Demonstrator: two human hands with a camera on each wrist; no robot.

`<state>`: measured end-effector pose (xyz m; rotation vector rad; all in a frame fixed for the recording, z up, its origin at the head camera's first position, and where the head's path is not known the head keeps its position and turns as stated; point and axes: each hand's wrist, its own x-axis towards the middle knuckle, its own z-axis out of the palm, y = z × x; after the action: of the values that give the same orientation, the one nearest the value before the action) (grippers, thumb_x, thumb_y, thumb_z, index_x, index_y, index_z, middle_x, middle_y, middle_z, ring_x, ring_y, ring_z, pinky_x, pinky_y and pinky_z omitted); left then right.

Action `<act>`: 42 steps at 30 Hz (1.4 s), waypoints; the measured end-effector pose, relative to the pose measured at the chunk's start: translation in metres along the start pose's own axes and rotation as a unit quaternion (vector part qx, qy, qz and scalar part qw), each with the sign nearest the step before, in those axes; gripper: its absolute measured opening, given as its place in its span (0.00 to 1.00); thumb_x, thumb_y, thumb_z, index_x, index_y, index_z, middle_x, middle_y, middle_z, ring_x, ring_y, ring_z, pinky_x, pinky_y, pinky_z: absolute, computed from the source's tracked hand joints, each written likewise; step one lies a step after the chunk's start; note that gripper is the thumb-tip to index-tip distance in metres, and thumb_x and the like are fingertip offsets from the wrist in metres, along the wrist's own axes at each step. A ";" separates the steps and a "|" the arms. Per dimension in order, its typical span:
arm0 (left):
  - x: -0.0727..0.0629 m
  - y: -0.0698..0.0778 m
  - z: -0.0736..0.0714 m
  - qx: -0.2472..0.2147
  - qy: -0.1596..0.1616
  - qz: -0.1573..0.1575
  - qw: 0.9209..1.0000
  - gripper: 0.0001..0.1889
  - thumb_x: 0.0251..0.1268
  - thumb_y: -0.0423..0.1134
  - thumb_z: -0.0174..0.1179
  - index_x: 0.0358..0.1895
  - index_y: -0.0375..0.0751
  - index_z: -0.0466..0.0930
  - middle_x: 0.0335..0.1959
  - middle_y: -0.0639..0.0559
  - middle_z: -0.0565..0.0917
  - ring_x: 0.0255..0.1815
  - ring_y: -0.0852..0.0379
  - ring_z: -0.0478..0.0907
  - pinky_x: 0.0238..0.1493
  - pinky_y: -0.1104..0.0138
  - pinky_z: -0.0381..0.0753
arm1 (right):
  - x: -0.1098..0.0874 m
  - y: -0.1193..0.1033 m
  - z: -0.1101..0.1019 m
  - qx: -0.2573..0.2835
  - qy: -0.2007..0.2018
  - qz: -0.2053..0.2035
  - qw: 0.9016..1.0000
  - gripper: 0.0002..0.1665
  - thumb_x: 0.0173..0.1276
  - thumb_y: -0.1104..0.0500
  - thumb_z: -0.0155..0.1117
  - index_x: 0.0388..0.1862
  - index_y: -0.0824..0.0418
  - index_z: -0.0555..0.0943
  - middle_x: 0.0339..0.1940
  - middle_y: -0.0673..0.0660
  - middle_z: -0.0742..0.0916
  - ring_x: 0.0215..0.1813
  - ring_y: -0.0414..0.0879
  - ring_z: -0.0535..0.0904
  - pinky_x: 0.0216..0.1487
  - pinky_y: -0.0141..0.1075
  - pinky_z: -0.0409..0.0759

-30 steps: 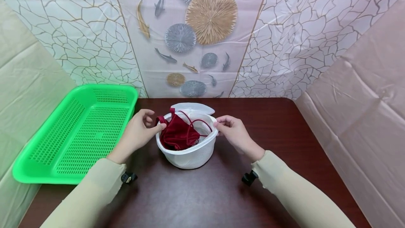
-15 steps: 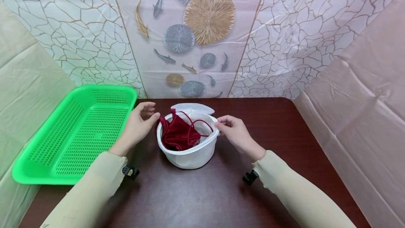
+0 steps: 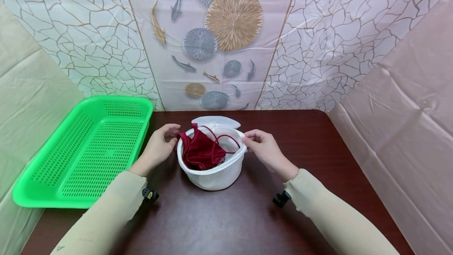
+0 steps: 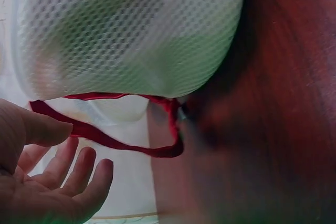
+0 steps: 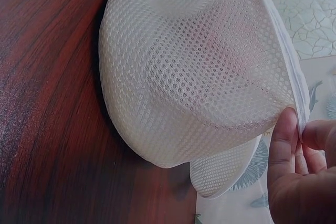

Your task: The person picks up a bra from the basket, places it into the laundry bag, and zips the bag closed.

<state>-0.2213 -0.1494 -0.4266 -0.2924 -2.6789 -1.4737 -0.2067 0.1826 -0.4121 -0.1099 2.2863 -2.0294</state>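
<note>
Pinching the rim of a white mesh bag b/w thumb & fingers, the right hand holds the R side of its mouth. On the opp. side, the left hand has fingers loosely bent & apart, nothing clearly gripped; in the left wrist view its thumb overlaps a red strap, can't tell if touching. Strap loops outside the bag; rest of the red garment lies bunched inside, toward the L, w/ thin cords arching over the mouth. Bag's upright on the desk, lid folded back behind.

Step in hand, prob.: one hand steadying the open bag, other seeing to the strap; can't say if it's coming out or going in. Next move likely calls for a proper thumb-&-finger hold on the strap, w/ the rim held firm so a light bag doesn't slide or tip. Main risk, IMO: cords snagging at the rim.

Farther L, apart from the bag, a green basket; patterned wall covering in back.
</note>
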 end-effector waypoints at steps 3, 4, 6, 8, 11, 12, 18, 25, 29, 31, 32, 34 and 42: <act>0.001 -0.005 0.005 0.007 -0.003 -0.014 1.000 0.16 0.66 0.26 0.56 0.55 0.39 0.77 0.50 0.41 0.80 0.52 0.45 0.77 0.53 0.53 0.77 | 0.000 0.001 0.000 -0.002 0.002 0.000 1.000 0.10 0.66 0.66 0.64 0.45 0.71 0.80 0.35 0.62 0.84 0.33 0.44 0.81 0.45 0.53 0.80; 0.001 -0.007 0.006 0.011 -0.003 -0.020 1.000 0.15 0.66 0.27 0.57 0.54 0.40 0.77 0.51 0.41 0.80 0.52 0.46 0.77 0.53 0.53 0.77 | 0.000 0.001 -0.001 -0.004 0.001 -0.001 1.000 0.10 0.66 0.66 0.65 0.45 0.71 0.80 0.35 0.62 0.84 0.33 0.44 0.81 0.44 0.51 0.81; 0.002 -0.009 0.008 0.022 0.000 -0.030 0.999 0.12 0.66 0.29 0.58 0.52 0.40 0.79 0.50 0.42 0.81 0.51 0.46 0.77 0.52 0.53 0.78 | 0.000 0.001 0.000 -0.007 0.000 -0.002 1.000 0.11 0.66 0.66 0.65 0.45 0.71 0.80 0.35 0.62 0.84 0.33 0.44 0.81 0.42 0.47 0.82; 0.003 -0.012 0.009 0.032 0.003 -0.039 0.999 0.10 0.67 0.31 0.58 0.50 0.41 0.79 0.50 0.42 0.81 0.50 0.46 0.77 0.51 0.53 0.78 | 0.000 0.001 0.000 -0.008 -0.001 -0.002 1.000 0.11 0.66 0.66 0.65 0.45 0.71 0.80 0.35 0.62 0.85 0.33 0.44 0.81 0.40 0.44 0.83; 0.004 -0.013 0.011 0.044 0.010 -0.044 0.998 0.08 0.68 0.33 0.58 0.48 0.40 0.79 0.48 0.42 0.81 0.46 0.46 0.76 0.49 0.54 0.78 | 0.000 0.001 -0.001 -0.008 0.001 0.000 1.000 0.11 0.66 0.65 0.65 0.45 0.70 0.80 0.36 0.62 0.84 0.33 0.44 0.81 0.40 0.43 0.83; 0.004 -0.013 0.011 0.046 0.014 -0.045 0.998 0.08 0.68 0.33 0.57 0.48 0.40 0.78 0.47 0.41 0.81 0.45 0.46 0.76 0.48 0.55 0.79 | 0.000 0.001 -0.001 -0.010 0.002 0.001 1.000 0.11 0.66 0.65 0.65 0.45 0.70 0.81 0.36 0.62 0.84 0.33 0.45 0.81 0.40 0.43 0.83; 0.002 -0.009 0.003 0.065 0.059 -0.048 0.995 0.06 0.67 0.31 0.54 0.45 0.37 0.75 0.39 0.41 0.80 0.37 0.47 0.74 0.37 0.58 0.75 | -0.001 0.000 -0.001 -0.014 0.002 0.001 1.000 0.12 0.67 0.64 0.65 0.46 0.70 0.81 0.36 0.63 0.84 0.33 0.45 0.81 0.43 0.48 0.82; 0.001 -0.002 -0.011 0.078 0.085 -0.068 0.991 0.08 0.70 0.35 0.54 0.48 0.37 0.75 0.36 0.42 0.78 0.32 0.47 0.73 0.31 0.60 0.75 | 0.000 0.000 -0.004 -0.006 0.012 0.003 1.000 0.11 0.67 0.65 0.64 0.46 0.70 0.80 0.37 0.62 0.84 0.33 0.45 0.81 0.48 0.57 0.78; 0.002 0.000 -0.016 0.058 0.097 -0.072 0.991 0.10 0.72 0.37 0.53 0.49 0.35 0.75 0.38 0.41 0.78 0.35 0.47 0.73 0.33 0.60 0.75 | 0.000 0.001 -0.004 -0.007 0.009 0.002 1.000 0.11 0.67 0.66 0.64 0.46 0.71 0.80 0.37 0.62 0.84 0.33 0.45 0.81 0.48 0.58 0.77; 0.002 0.001 -0.019 0.039 0.103 -0.073 0.991 0.10 0.73 0.37 0.52 0.50 0.34 0.75 0.40 0.40 0.78 0.37 0.46 0.73 0.34 0.60 0.76 | -0.001 0.000 -0.004 -0.009 0.009 0.001 1.000 0.11 0.67 0.65 0.64 0.46 0.71 0.80 0.37 0.62 0.84 0.33 0.45 0.81 0.48 0.58 0.78; 0.003 0.002 -0.019 0.030 0.105 -0.074 0.991 0.10 0.74 0.36 0.51 0.50 0.34 0.75 0.40 0.40 0.78 0.38 0.46 0.73 0.34 0.60 0.76 | -0.001 0.000 -0.004 -0.011 0.010 0.001 1.000 0.11 0.67 0.65 0.64 0.46 0.70 0.80 0.37 0.62 0.84 0.33 0.45 0.81 0.48 0.58 0.78; 0.003 0.004 -0.021 0.010 0.108 -0.078 0.991 0.11 0.74 0.36 0.50 0.52 0.35 0.74 0.42 0.40 0.77 0.38 0.46 0.75 0.34 0.61 0.79 | -0.001 0.000 -0.003 -0.014 0.010 0.001 1.000 0.11 0.67 0.65 0.64 0.46 0.70 0.80 0.37 0.62 0.84 0.33 0.45 0.81 0.47 0.57 0.78; 0.002 0.022 -0.029 -0.032 0.148 -0.043 0.988 0.10 0.73 0.33 0.51 0.52 0.37 0.76 0.42 0.42 0.78 0.36 0.45 0.79 0.31 0.68 0.78 | -0.003 -0.002 -0.002 -0.025 0.006 0.008 1.000 0.12 0.67 0.64 0.64 0.46 0.71 0.80 0.35 0.62 0.84 0.32 0.44 0.80 0.44 0.50 0.81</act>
<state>-0.2201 -0.1618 -0.3922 0.0396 -2.4395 -1.4950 -0.2043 0.1846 -0.4098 -0.0823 2.3384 -1.9709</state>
